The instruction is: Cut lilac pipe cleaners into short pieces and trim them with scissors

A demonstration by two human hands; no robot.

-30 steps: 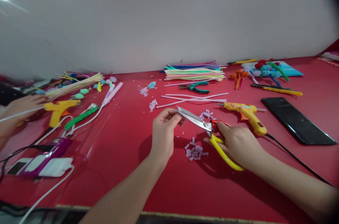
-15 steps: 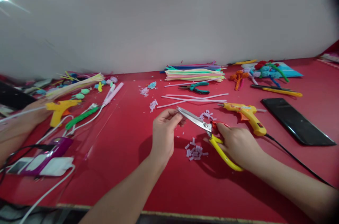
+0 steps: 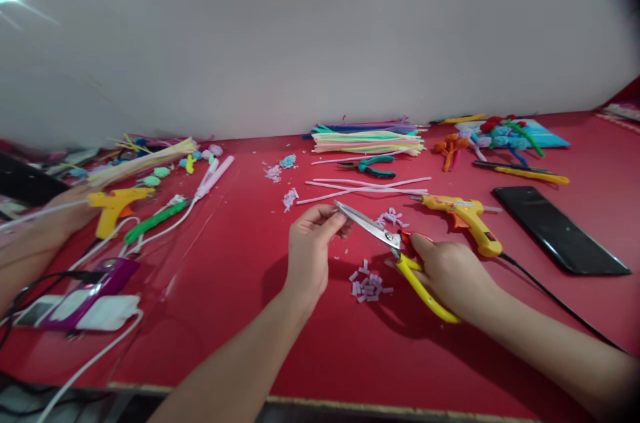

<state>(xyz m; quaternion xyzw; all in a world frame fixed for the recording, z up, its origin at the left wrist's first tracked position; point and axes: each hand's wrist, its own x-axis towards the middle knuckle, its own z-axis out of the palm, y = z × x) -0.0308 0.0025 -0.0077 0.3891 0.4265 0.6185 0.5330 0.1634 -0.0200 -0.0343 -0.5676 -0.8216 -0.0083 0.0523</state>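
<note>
My right hand (image 3: 447,269) is closed round the red and yellow handles of a pair of scissors (image 3: 367,224). The blades point left and their tips reach the fingertips of my left hand (image 3: 313,246). Those fingers are pinched together; whatever lies between them is too small to make out. Below the blades sits a small pile of cut lilac pieces (image 3: 369,286) on the red table (image 3: 310,356). A second little heap of lilac pieces (image 3: 393,217) lies just behind the scissors. Several pink pipe cleaners (image 3: 370,188) are spread beyond my hands.
Teal-handled pliers (image 3: 373,166) and a bundle of coloured pipe cleaners (image 3: 367,139) lie at the back. To the right are a yellow glue gun (image 3: 467,216) and a black phone (image 3: 560,229). At left, another person's hand (image 3: 70,213) is near a second glue gun (image 3: 113,206) and a purple power strip (image 3: 95,296).
Almost nothing differs. Both my hands and the scissors keep the same place, and the piles look the same.
</note>
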